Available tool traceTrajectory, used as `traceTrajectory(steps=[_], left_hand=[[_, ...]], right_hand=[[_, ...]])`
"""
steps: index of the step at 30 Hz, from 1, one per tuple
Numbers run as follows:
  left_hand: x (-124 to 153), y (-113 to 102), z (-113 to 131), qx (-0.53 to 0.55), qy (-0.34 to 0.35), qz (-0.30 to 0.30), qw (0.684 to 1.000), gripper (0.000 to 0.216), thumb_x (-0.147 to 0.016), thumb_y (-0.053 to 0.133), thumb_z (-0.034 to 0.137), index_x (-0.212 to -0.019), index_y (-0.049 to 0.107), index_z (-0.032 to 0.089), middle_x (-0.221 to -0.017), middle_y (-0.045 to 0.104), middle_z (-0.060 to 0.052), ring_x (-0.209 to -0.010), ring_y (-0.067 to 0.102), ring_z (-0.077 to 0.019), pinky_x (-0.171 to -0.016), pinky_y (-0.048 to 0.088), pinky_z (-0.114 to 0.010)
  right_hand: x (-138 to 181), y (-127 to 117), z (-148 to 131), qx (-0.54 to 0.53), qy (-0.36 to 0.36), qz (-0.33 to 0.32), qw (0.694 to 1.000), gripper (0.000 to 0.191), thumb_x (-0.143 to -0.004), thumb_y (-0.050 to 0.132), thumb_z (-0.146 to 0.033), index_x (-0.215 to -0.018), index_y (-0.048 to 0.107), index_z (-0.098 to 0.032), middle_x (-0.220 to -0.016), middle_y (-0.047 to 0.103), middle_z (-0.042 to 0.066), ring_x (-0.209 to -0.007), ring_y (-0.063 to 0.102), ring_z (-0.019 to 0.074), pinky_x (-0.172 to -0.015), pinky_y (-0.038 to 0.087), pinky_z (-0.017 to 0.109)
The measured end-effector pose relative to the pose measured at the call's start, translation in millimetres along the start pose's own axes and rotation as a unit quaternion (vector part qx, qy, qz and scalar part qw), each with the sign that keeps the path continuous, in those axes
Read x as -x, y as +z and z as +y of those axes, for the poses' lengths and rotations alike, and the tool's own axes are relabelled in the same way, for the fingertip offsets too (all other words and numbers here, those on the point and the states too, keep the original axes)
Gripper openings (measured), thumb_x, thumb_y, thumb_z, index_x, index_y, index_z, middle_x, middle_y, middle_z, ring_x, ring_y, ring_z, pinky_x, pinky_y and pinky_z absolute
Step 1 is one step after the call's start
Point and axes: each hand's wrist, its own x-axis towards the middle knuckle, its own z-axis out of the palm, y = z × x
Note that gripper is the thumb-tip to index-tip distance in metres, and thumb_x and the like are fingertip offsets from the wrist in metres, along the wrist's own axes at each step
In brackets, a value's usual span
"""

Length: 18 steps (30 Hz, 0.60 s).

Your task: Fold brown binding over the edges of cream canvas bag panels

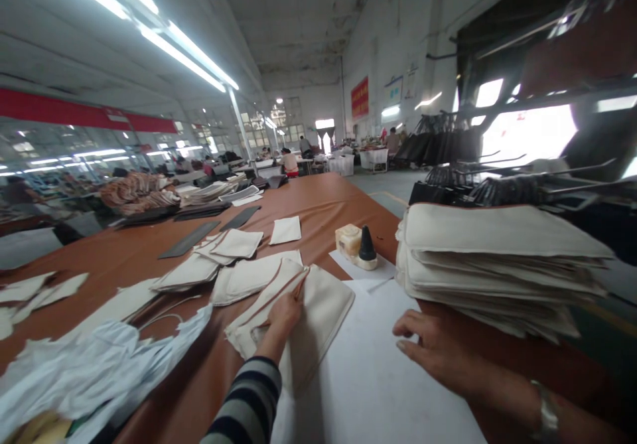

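Taking the left hand as the clock's centre, the work looks part-way along, as a judgement. A thick stack of cream, round-cornered fabric pieces stands between two and three o'clock, while overlapping cream pieces with brown edging lie spread at ten to eleven and a small square cream piece sits at twelve. Which of these groups is finished and which is left cannot be told.

The left hand is closed in a pinch, fingers gathered at the upper edge of a cream fabric panel with brown trim. That panel lies at the centre, partly over a large white paper sheet; whether it is one folded piece or two is unclear. The right hand, between three and four o'clock, is loosely half-curled, thumb and forefinger apart, with nothing visible in its grasp; it is over the sheet's edge, and contact cannot be told. A black cone-shaped object stands at two o'clock, beside a yellowish block.
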Motion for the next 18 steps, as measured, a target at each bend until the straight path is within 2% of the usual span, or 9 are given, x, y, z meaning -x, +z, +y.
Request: traceTrajectory(steps=[4, 7, 9, 11, 14, 16, 18], left_hand=[[21.0, -14.0, 4.4, 0.100, 0.102, -0.036, 0.989, 0.029, -0.094, 0.061, 0.035, -0.117, 0.062, 0.017, -0.121, 0.063, -0.008, -0.106, 0.062, -0.0235, -0.091, 0.054, -0.043], [54.4, -19.3, 4.1, 0.183, 0.173, -0.088, 0.964, 0.024, -0.092, 0.063, 0.036, -0.102, 0.065, 0.015, -0.106, 0.065, -0.005, -0.095, 0.063, -0.0208, -0.085, 0.053, -0.039], [81.3, -22.6, -1.4, 0.237, 0.192, -0.120, 0.945, 0.024, -0.089, 0.064, 0.037, -0.094, 0.064, 0.014, -0.094, 0.065, -0.004, -0.086, 0.061, -0.0185, -0.079, 0.051, -0.035], [107.1, -26.3, -9.7, 0.290, 0.190, -0.159, 0.925, 0.027, -0.088, 0.061, 0.039, -0.098, 0.063, 0.014, -0.089, 0.064, -0.003, -0.082, 0.060, -0.0182, -0.074, 0.048, -0.031], [136.1, -31.4, -23.6, 0.343, 0.167, -0.247, 0.891, 0.039, -0.085, 0.060, 0.044, -0.112, 0.061, 0.015, -0.089, 0.067, -0.005, -0.083, 0.063, -0.0208, -0.072, 0.047, -0.029], [145.8, -33.8, -32.9, 0.354, 0.148, -0.290, 0.876, 0.037, -0.083, 0.063, 0.042, -0.106, 0.063, 0.013, -0.088, 0.068, -0.006, -0.080, 0.062, -0.0202, -0.070, 0.046, -0.028], [148.0, -35.8, -41.1, 0.354, 0.130, -0.298, 0.877, 0.029, -0.081, 0.064, 0.038, -0.094, 0.064, 0.012, -0.083, 0.065, -0.004, -0.073, 0.056, -0.0165, -0.066, 0.042, -0.026]], right_hand=[[-15.2, 8.1, 8.0, -0.067, 0.019, 0.023, 0.997, 0.017, -0.084, 0.054, -0.026, -0.084, 0.067, -0.015, -0.090, 0.066, 0.007, -0.086, 0.061, 0.0200, -0.079, 0.048, 0.034], [-29.6, 8.7, 22.5, -0.087, 0.049, 0.064, 0.993, 0.023, -0.085, 0.051, -0.031, -0.084, 0.066, -0.014, -0.081, 0.065, 0.006, -0.079, 0.062, 0.0192, -0.072, 0.050, 0.032], [-41.7, 13.2, 30.9, -0.094, 0.076, 0.080, 0.989, 0.027, -0.087, 0.046, -0.034, -0.089, 0.064, -0.013, -0.076, 0.064, 0.006, -0.072, 0.062, 0.0183, -0.062, 0.051, 0.029], [-57.0, 21.9, 33.4, -0.098, 0.087, 0.086, 0.988, 0.031, -0.090, 0.041, -0.034, -0.096, 0.062, -0.012, -0.079, 0.065, 0.007, -0.071, 0.063, 0.0184, -0.057, 0.052, 0.028], [-84.3, 39.8, 24.9, -0.085, 0.044, 0.066, 0.993, 0.033, -0.089, 0.043, -0.028, -0.113, 0.060, -0.012, -0.100, 0.068, 0.012, -0.090, 0.066, 0.0207, -0.071, 0.056, 0.031], [-101.1, 52.9, 16.5, -0.065, -0.016, 0.023, 0.997, 0.046, -0.079, 0.053, -0.016, -0.125, 0.057, -0.014, -0.119, 0.066, 0.013, -0.107, 0.063, 0.0223, -0.089, 0.054, 0.035], [-112.9, 66.8, 10.1, -0.041, -0.076, -0.040, 0.995, 0.066, -0.066, 0.059, -0.004, -0.131, 0.057, -0.016, -0.131, 0.061, 0.013, -0.120, 0.057, 0.0247, -0.104, 0.047, 0.038]])
